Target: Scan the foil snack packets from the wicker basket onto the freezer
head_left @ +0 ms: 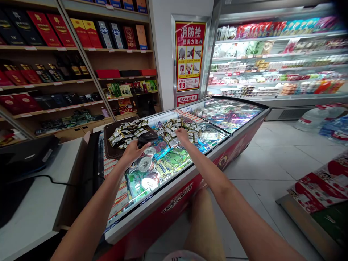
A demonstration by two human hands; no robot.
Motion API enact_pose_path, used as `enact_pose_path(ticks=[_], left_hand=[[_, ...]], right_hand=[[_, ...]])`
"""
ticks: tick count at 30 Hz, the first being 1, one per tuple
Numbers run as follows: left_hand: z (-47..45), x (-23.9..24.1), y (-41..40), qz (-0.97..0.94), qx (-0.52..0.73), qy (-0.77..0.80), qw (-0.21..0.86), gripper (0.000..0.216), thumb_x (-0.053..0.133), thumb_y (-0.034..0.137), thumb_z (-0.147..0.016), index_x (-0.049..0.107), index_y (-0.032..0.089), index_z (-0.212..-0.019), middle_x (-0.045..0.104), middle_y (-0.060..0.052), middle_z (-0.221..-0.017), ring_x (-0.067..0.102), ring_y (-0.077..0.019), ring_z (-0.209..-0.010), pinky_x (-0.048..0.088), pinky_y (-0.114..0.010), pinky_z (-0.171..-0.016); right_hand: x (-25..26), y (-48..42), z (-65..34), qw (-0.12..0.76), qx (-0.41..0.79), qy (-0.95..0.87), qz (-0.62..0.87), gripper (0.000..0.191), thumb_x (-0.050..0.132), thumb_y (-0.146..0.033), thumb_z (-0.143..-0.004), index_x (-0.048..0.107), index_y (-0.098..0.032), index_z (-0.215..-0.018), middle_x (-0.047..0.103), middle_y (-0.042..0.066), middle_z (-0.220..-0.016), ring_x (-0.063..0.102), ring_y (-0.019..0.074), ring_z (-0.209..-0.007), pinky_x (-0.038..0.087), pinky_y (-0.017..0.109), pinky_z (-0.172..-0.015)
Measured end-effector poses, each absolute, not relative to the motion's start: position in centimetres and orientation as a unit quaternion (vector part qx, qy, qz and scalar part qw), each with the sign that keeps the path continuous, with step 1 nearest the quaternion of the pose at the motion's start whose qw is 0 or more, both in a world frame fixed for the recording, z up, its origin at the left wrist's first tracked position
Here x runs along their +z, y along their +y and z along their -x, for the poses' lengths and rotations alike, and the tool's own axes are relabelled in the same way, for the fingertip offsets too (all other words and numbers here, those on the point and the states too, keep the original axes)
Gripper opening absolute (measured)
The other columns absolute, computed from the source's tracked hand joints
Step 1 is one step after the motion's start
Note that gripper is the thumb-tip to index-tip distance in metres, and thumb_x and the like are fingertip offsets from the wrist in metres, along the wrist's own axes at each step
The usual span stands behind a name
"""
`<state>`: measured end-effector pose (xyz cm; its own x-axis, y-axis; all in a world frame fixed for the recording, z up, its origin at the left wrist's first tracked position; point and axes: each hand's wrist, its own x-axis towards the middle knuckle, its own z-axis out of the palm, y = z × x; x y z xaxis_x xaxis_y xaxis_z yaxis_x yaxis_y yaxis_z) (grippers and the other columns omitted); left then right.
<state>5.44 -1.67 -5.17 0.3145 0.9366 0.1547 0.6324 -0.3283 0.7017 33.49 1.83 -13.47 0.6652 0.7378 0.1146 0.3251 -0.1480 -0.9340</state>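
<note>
Many small sachets (178, 127) lie scattered on the freezer lid (217, 139), some piled on the dark tray (110, 146) at left; left hand (134, 150) is clamped on a black scanner (146, 139), right hand (182, 134) pinches one sachet, most seemingly unhandled.

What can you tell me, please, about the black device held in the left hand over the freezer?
The black device is a dark, rounded handheld object that looks like plastic, possibly a scanner, though its details are too small to confirm. The left hand grips it from below, its broad head pointing away from the person. It sits above the glass lid of the chest freezer, beside the scattered small packets lying on the lid. The right hand does not touch it.
</note>
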Motion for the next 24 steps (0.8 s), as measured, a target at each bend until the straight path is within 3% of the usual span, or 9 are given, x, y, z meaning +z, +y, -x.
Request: enact_pose_path(ticks=[6,10,12,14,19,22,24], left_hand=[[-2.2,-4.4,-1.4,-0.739,0.29,0.549,0.26,0.048,0.068,0.069,-0.066,0.057,0.023,-0.073,0.062,0.002,-0.045,0.061,-0.0204,-0.045,0.038,-0.027,-0.045],[0.9,-3.9,-0.6,-0.71,0.309,0.582,0.248,0.049,0.064,0.072,-0.068,0.06,0.023,-0.075,0.062,0.0,-0.046,0.063,-0.0218,-0.047,0.039,-0.027,-0.046],[2.5,-3.7,-0.1,-0.692,0.322,0.6,0.238,0.05,0.063,0.072,-0.069,0.06,0.022,-0.075,0.061,0.0,-0.046,0.064,-0.0227,-0.05,0.038,-0.027,-0.045],[4.2,-3.6,0.4,-0.675,0.334,0.616,0.23,0.052,0.061,0.074,-0.07,0.061,0.022,-0.075,0.061,-0.001,-0.047,0.064,-0.023,-0.051,0.038,-0.027,-0.045],[7.4,-3.6,1.1,-0.657,0.345,0.632,0.222,0.055,0.058,0.076,-0.071,0.062,0.021,-0.071,0.062,-0.002,-0.048,0.062,-0.0217,-0.051,0.039,-0.027,-0.047],[8.6,-3.7,1.1,-0.656,0.346,0.632,0.225,0.055,0.059,0.076,-0.07,0.062,0.021,-0.071,0.061,-0.001,-0.047,0.062,-0.0212,-0.051,0.04,-0.027,-0.048],[9.1,-3.8,1.0,-0.655,0.348,0.63,0.229,0.054,0.06,0.075,-0.07,0.062,0.021,-0.073,0.062,0.0,-0.048,0.062,-0.0207,-0.051,0.041,-0.027,-0.048]], right_hand=[[-15.6,0.8,-39.5,0.521,0.139,-0.262,0.8,0.019,0.049,-0.024,-0.085,0.064,-0.013,-0.09,0.067,0.014,-0.088,0.06,0.0227,-0.081,0.044,0.032,-0.073],[-15.3,1.6,-38.7,0.515,0.064,-0.249,0.818,0.032,0.05,-0.019,-0.085,0.058,-0.008,-0.113,0.059,0.025,-0.121,0.053,0.0317,-0.115,0.039,0.043,-0.096],[-14.9,2.8,-36.3,0.515,0.0,-0.289,0.807,0.035,0.051,-0.018,-0.084,0.056,-0.009,-0.117,0.053,0.025,-0.129,0.044,0.0341,-0.126,0.032,0.048,-0.105],[-14.5,4.4,-32.9,0.515,-0.03,-0.375,0.77,0.032,0.05,-0.019,-0.085,0.058,-0.01,-0.115,0.056,0.022,-0.126,0.047,0.0322,-0.123,0.034,0.047,-0.105],[-13.1,9.5,-22.3,0.443,0.143,-0.576,0.672,0.02,0.051,-0.015,-0.084,0.069,-0.016,-0.094,0.07,0.011,-0.097,0.063,0.024,-0.101,0.044,0.034,-0.096],[-12.4,12.3,-16.7,0.429,0.277,-0.535,0.673,0.004,0.066,-0.014,-0.076,0.069,-0.016,-0.079,0.07,0.012,-0.084,0.065,0.0289,-0.1,0.045,0.038,-0.094],[-12.2,13.7,-14.0,0.445,0.313,-0.505,0.67,0.01,0.073,-0.011,-0.072,0.068,-0.014,-0.081,0.069,0.015,-0.085,0.064,0.0321,-0.101,0.046,0.041,-0.092]])
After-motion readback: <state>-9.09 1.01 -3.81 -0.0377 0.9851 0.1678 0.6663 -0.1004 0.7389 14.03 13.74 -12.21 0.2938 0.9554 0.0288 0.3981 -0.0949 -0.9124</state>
